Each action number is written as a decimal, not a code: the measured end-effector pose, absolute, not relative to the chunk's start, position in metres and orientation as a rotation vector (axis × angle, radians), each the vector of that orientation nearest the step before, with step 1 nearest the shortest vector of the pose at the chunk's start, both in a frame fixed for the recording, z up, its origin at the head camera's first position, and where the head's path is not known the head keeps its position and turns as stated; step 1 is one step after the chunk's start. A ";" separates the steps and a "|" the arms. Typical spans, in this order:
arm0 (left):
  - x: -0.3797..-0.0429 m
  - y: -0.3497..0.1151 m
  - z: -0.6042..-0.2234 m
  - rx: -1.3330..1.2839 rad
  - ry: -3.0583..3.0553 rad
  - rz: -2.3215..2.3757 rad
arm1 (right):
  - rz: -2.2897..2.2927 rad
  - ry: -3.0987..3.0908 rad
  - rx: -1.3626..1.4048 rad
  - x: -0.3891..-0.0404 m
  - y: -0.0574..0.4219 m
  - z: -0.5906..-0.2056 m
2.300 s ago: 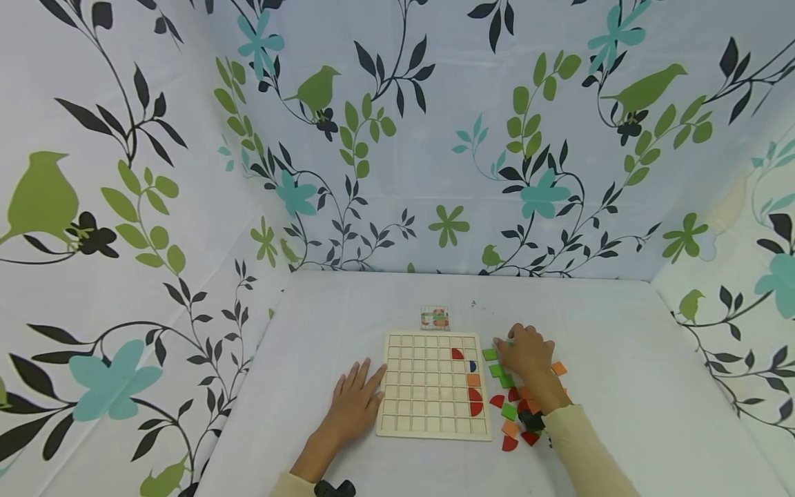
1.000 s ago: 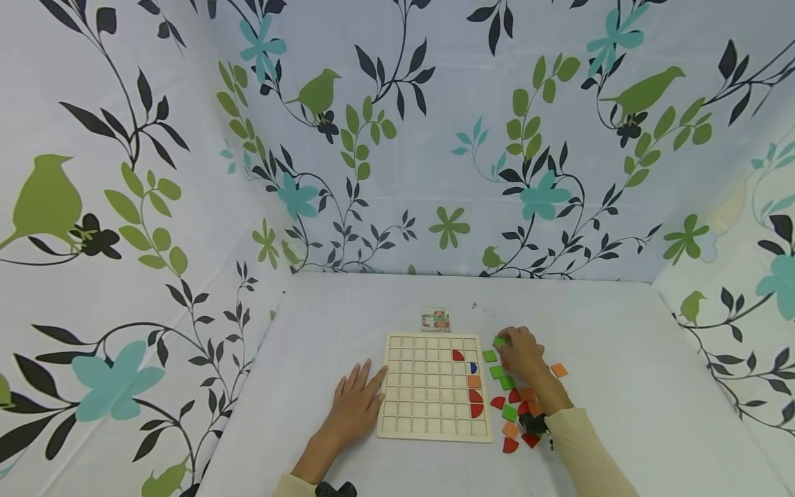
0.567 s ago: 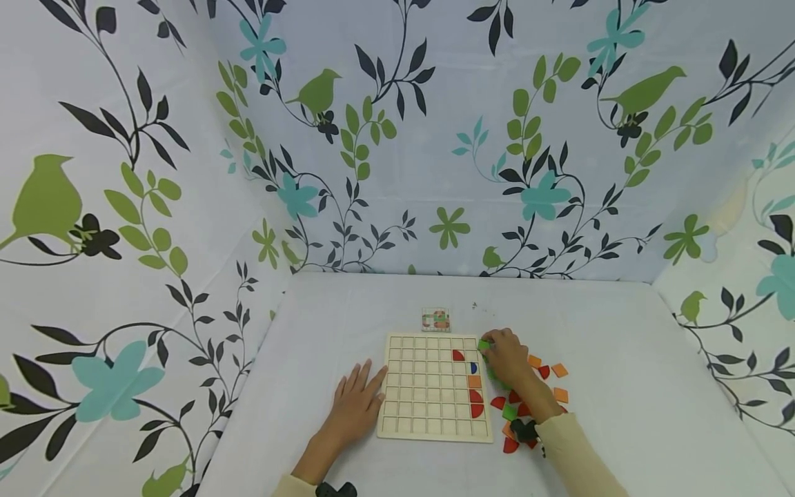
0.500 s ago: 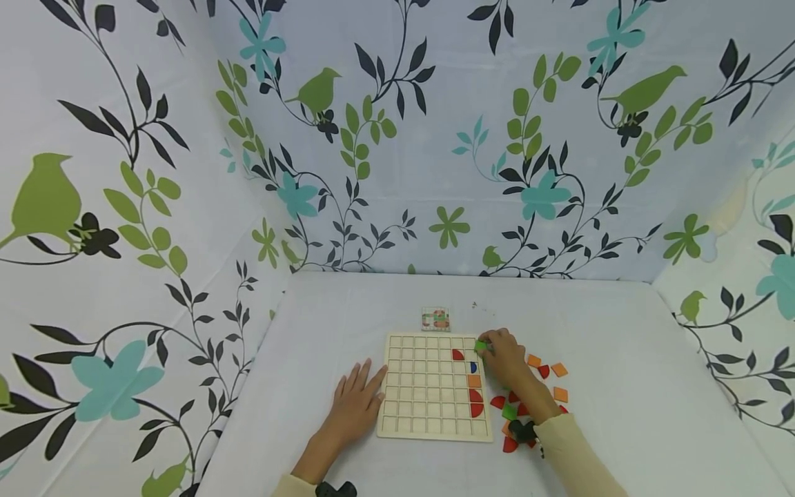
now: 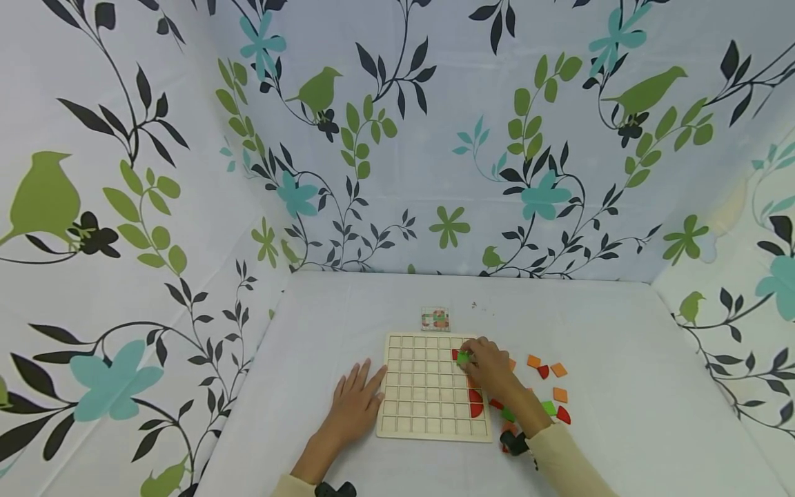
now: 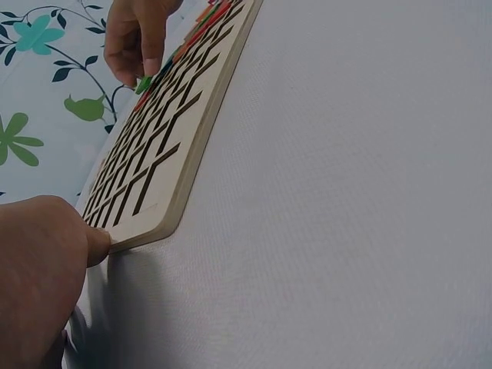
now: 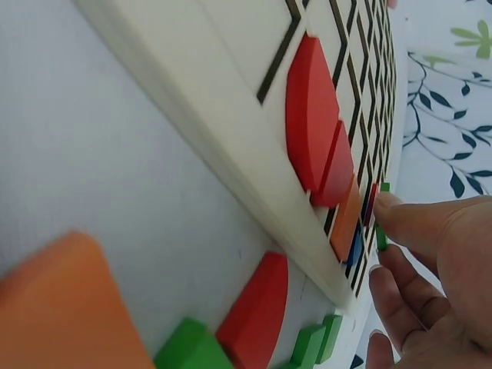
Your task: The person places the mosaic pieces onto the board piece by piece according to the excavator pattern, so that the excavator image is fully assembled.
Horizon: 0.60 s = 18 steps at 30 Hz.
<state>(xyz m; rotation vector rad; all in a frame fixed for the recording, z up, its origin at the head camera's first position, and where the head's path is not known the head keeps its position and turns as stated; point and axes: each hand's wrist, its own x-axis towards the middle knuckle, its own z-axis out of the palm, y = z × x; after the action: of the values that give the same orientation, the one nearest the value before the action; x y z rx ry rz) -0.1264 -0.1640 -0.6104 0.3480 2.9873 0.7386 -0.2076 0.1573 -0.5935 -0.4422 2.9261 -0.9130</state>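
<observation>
A wooden grid board [image 5: 413, 408] lies on the white table. My right hand [image 5: 493, 371] pinches a green square tile [image 5: 463, 357] between thumb and fingertips, over the board's upper right, beside a red quarter-round tile [image 5: 455, 355]. In the right wrist view, the green tile's edge [image 7: 383, 238] shows by the thumb. Red rounded tiles [image 7: 310, 115], an orange square tile [image 7: 346, 223] and a blue piece [image 7: 355, 247] sit in cells along the board's right side. My left hand [image 5: 354, 412] rests flat on the table, its thumb [image 6: 96, 244] touching the board's left edge.
Loose tiles lie right of the board, among them orange squares [image 5: 560, 395], a red quarter-round [image 5: 563, 415] and a green tile [image 5: 549, 408]; my right forearm covers some. A small printed card [image 5: 435, 318] lies behind the board. Patterned cloth [image 5: 397, 138] hangs around the table.
My right hand has picked up a green tile from beyond the loose pieces and carried it left over the board's upper right cells. The left hand has stayed in place.
</observation>
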 end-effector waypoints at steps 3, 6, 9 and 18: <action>-0.126 -0.164 -0.610 0.350 2.986 0.733 | -0.935 2.902 -0.479 -0.203 0.155 -0.593; -0.126 -0.164 -0.610 0.353 2.984 0.734 | -0.928 2.897 -0.495 -0.200 0.153 -0.593; -0.126 -0.164 -0.609 0.353 2.981 0.734 | -0.895 2.916 -0.499 -0.199 0.151 -0.593; -0.127 -0.164 -0.611 0.350 2.985 0.727 | -0.821 2.943 -0.463 -0.195 0.149 -0.592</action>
<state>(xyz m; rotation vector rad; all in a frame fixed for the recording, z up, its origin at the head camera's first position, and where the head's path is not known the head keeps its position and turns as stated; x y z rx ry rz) -0.1270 -0.1637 -0.6114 0.3504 2.9853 0.7270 -0.1950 0.1492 -0.5917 -0.4634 2.9432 -0.8207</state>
